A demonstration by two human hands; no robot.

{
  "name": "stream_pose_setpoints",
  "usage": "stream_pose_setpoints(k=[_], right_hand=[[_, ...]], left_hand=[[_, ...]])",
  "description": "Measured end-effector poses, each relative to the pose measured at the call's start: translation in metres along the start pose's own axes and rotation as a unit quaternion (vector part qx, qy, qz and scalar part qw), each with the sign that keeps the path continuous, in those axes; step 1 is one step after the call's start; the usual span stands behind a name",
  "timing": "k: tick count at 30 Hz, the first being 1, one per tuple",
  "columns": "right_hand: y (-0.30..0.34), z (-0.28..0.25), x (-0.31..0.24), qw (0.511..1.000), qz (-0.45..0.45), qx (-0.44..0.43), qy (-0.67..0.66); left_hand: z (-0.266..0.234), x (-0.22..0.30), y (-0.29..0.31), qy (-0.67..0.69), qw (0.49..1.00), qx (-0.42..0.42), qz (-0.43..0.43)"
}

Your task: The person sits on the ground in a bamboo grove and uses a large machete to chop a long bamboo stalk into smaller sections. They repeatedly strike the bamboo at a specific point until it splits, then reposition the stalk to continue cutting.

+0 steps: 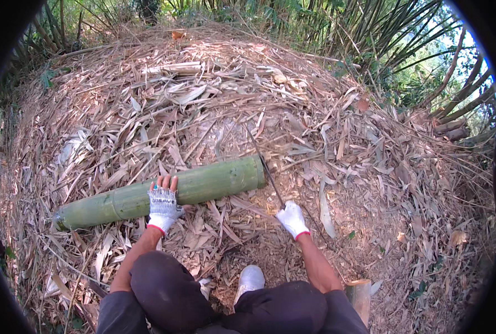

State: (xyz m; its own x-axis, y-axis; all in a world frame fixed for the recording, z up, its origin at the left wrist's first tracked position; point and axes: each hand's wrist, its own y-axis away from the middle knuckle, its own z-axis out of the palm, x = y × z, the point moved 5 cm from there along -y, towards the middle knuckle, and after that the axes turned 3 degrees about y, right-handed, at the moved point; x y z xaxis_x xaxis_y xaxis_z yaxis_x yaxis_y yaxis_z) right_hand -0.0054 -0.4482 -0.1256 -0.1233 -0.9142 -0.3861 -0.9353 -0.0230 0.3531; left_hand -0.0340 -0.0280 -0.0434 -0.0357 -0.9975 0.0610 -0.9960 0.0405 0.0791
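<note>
A thick green bamboo section (220, 181) lies slantwise on the ground before me, its right end farther away than its left. My left hand (165, 206), in a white knit glove with bare fingertips, rests flat on it, fingers stretched across the top. In a similar white glove, my right hand (292, 218) is closed round the near end of a long, thin, dark blade (266, 167). The blade points away from me, beside the bamboo's right end; whether it touches the bamboo I cannot tell. The handle is hidden in my fist.
Dry bamboo leaves and sheaths (186, 94) cover the sloping ground. A cut piece of bamboo (359, 298) stands by my right knee. My white shoe (250, 281) is between my knees. Clumps of growing bamboo (392, 33) rise at the back right.
</note>
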Motion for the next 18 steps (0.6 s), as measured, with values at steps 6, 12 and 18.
stream_pose_setpoints(k=[6,12,18], right_hand=[[0.024,-0.123,-0.107,0.981,-0.066,0.075,-0.169],[0.047,-0.277,-0.218,0.592,-0.405,0.311,-0.624],[0.006,0.014,-0.002,0.996,0.055,-0.070,-0.013]], left_hand=[[0.002,-0.011,0.009,-0.032,0.999,0.015,-0.025],[0.008,-0.010,0.013,-0.020,0.999,0.043,-0.007],[0.003,-0.003,0.009,-0.017,0.999,0.030,0.002]])
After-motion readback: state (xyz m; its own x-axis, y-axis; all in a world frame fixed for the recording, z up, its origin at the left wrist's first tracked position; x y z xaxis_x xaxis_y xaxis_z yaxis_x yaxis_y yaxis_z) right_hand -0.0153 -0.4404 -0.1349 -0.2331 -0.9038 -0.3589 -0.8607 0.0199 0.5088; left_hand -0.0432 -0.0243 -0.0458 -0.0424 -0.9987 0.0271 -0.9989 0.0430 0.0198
